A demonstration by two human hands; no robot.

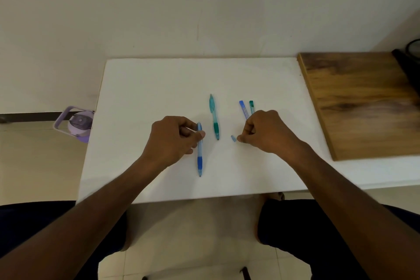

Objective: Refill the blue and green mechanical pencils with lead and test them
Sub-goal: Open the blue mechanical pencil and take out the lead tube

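Head view, looking down at a white table. The right hand covers the near ends of a blue lead tube and a green lead tube; its fingers are curled, and whether they hold anything is unclear. A small blue cap lies just beside its fingertips. The left hand pinches the upper end of the blue pencil, whose tip points toward the viewer. The green pencil lies between the hands, untouched.
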